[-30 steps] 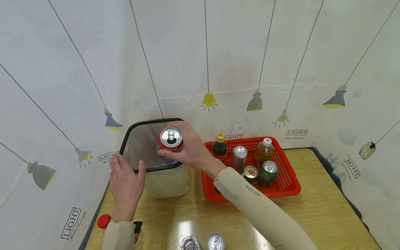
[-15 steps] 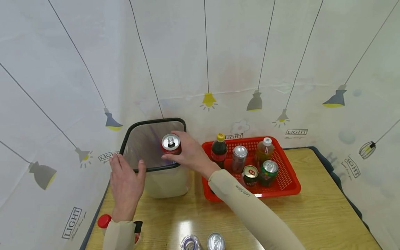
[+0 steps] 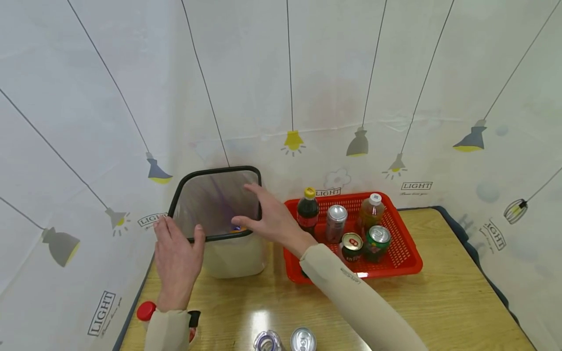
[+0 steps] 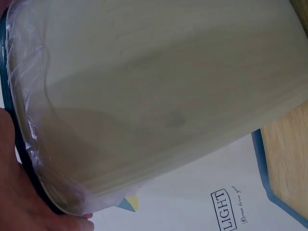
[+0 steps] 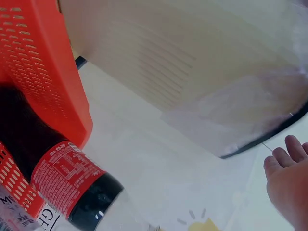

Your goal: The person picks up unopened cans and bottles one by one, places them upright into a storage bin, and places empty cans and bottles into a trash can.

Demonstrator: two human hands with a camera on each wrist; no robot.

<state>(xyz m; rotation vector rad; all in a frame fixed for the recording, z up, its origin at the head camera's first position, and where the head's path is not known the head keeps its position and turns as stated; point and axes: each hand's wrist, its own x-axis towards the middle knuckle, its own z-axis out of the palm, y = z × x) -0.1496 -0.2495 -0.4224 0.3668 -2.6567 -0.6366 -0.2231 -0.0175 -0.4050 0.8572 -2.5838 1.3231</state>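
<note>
A pale waste bin [image 3: 234, 256] with a black rim and a clear plastic liner stands at the middle left. My left hand [image 3: 177, 253] rests at its near left rim corner, fingers straight; the left wrist view shows the same hand [image 4: 24, 187] along the rim. Over the right side of the opening, my right hand [image 3: 272, 214] is spread with nothing between thumb and fingers. In the right wrist view, that hand [image 5: 291, 180] is beside the rim. A bit of orange and purple [image 3: 237, 229] shows inside the bin, whose bottom is hidden.
Right of the bin, a red basket [image 3: 408, 248] holds a yellow-capped cola bottle [image 3: 308, 214], a silver can [image 3: 336, 222], a dark can [image 3: 352, 246], a green can [image 3: 378, 241] and a white-capped bottle [image 3: 371, 212]. Nearer stand another can [image 3: 303, 340] and a red-capped bottle [image 3: 146, 310].
The red can went lower in my right hand, then left it over the bin and is out of sight. The right fingers have spread apart. My left hand has stayed put.
</note>
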